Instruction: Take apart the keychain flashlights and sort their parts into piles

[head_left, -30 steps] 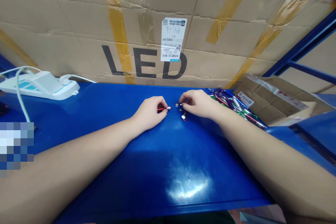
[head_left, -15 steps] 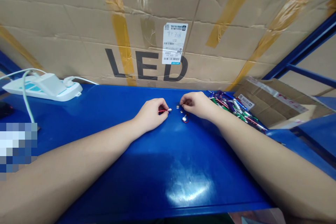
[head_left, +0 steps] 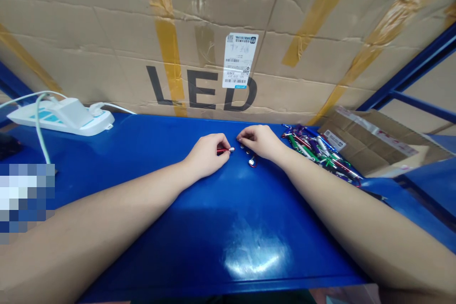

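Note:
My left hand [head_left: 208,154] is closed in a pinch around a small red metal flashlight tube [head_left: 224,150]. Its silver end sticks out past the fingertips, towards the right. Just across from it, my right hand [head_left: 259,140] has thumb and forefinger pressed together close to the table; whatever may be between them is too small to make out. Small round silver discs like button cells [head_left: 248,153] lie partly hidden under the right hand. A silver end cap with a red loop [head_left: 251,162] lies on the blue table just below that hand.
Right of the hands is a pile of shiny coloured metal tubes [head_left: 317,147], against an open cardboard box [head_left: 377,142]. A white power strip [head_left: 64,116] with cables sits at the left. A large taped carton [head_left: 203,57] marked LED stands behind the blue table [head_left: 199,247].
My right hand has moved slightly left, over the small discs and nearer the red tube. My left hand keeps its hold on the tube. The view has shifted a little.

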